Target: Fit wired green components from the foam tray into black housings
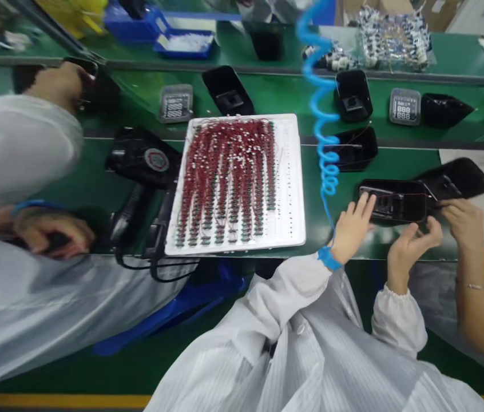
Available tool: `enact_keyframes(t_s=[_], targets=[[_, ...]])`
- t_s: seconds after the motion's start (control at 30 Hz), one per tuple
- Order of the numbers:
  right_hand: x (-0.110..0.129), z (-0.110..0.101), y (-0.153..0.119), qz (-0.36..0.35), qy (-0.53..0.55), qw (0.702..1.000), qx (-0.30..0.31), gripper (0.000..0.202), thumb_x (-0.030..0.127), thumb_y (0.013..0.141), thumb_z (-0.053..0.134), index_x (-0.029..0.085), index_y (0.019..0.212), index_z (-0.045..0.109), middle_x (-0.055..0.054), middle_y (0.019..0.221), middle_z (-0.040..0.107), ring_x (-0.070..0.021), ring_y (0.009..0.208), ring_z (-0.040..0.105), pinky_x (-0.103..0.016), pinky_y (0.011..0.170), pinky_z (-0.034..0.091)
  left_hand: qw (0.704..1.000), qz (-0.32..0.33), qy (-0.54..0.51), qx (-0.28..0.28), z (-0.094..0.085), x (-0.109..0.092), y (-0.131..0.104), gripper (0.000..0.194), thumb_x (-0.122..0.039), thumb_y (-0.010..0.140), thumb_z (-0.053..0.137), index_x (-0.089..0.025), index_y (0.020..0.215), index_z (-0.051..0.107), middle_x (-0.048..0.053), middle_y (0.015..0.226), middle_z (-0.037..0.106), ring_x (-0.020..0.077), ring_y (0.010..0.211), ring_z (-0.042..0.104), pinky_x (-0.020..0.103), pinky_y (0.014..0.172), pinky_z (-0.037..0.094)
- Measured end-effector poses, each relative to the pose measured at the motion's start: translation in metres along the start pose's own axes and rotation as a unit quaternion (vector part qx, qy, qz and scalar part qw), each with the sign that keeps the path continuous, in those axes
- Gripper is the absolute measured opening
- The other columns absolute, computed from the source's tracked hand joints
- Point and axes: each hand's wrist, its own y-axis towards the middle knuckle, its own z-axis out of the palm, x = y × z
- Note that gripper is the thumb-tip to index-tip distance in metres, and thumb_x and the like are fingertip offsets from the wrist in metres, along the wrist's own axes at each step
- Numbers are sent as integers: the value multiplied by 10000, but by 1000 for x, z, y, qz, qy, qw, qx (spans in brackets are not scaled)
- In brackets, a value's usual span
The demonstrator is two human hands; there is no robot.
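My left hand (352, 230), with a blue wrist strap (330, 258), has its fingers stretched out, fingertips on the near left edge of a black plastic housing (392, 201). A thin red wire runs across that housing. My right hand (411, 250) hovers beside the housing's near right corner, thumb and fingers apart, nothing visible in it. Against the housing's right side lies another black housing (460, 178), with a co-worker's hand (465, 223) at its near edge. Left of my hands, a white foam tray (291, 223) carries rows of small green boards with dark red wires.
A blue coiled cord (317, 109) hangs in front of the bench. Black housings (229, 91) and clear display units (176, 103), (405, 106) stand along the conveyor. A black heat gun or dryer (143, 160) lies left of the tray. Another co-worker's hands (59, 83) are at left.
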Motion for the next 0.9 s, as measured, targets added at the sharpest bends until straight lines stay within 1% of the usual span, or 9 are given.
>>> enact_keyframes(t_s=[0.1,0.2,0.27,0.33,0.43,0.5,0.73,0.83,0.9], targets=[[5,10,-13,-20,-17,1000,10,335,422,952,545,204,1162,691,-166,1237,537,-313,1136,525,-551,1034,429,995,60,-38,-64,-33,7,-43,682,-402,1031,577,-123,1606,341,198,1581,465,262,1363,560,328,1017,588],[3,21,-25,-31,-47,998,-8,360,418,957,532,199,1190,696,-179,1233,537,-305,1077,534,-553,1008,429,985,84,-72,-136,-62,47,-84,554,-355,1065,495,-89,1544,411,216,1463,546,258,1349,565,364,1090,542],[-1,29,-29,-42,-68,996,-30,384,401,961,516,180,1214,701,-193,1234,557,-291,1020,544,-549,998,431,984,28,-55,-165,-73,86,-101,470,-292,1057,507,-84,1477,478,228,1409,567,286,1330,567,427,1098,527],[-6,37,-27,-63,-79,995,-24,391,390,960,511,169,1210,715,-198,1232,596,-283,982,556,-537,991,436,981,-73,-9,-179,-76,124,-111,399,-238,1019,574,-95,1391,551,227,1362,581,323,1268,583,492,1055,531],[-15,47,-14,-83,-89,993,9,351,385,947,510,192,1104,758,-176,1163,671,-301,992,581,-522,972,450,974,-147,33,-170,-74,157,-114,285,-209,962,667,-136,1236,644,169,1243,619,310,1141,603,474,972,541],[-22,51,-1,-73,-99,992,8,337,381,937,505,200,1019,777,-172,1086,700,-317,983,593,-519,944,465,977,-142,41,-154,-74,159,-113,203,-213,965,666,-153,1158,674,140,1190,629,289,1091,603,432,919,541],[-57,39,63,-34,-135,990,-33,319,364,853,528,193,921,789,-180,976,710,-325,861,616,-516,843,504,985,-127,17,-118,-81,135,-94,103,-204,963,679,-121,1020,701,136,1141,628,275,1042,597,414,884,519],[-63,27,82,-48,-145,987,-57,324,340,817,531,184,936,789,-207,1056,707,-362,917,648,-562,851,516,987,-126,10,-101,-83,135,-88,91,-156,972,646,-112,1031,699,135,1143,631,270,1039,608,400,862,521],[-55,22,84,-68,-150,982,-90,378,350,835,507,170,1008,791,-221,1121,708,-390,986,666,-579,868,524,985,-137,5,-109,-84,139,-87,106,-133,984,613,-118,1050,694,132,1154,632,265,1047,608,396,874,525]])
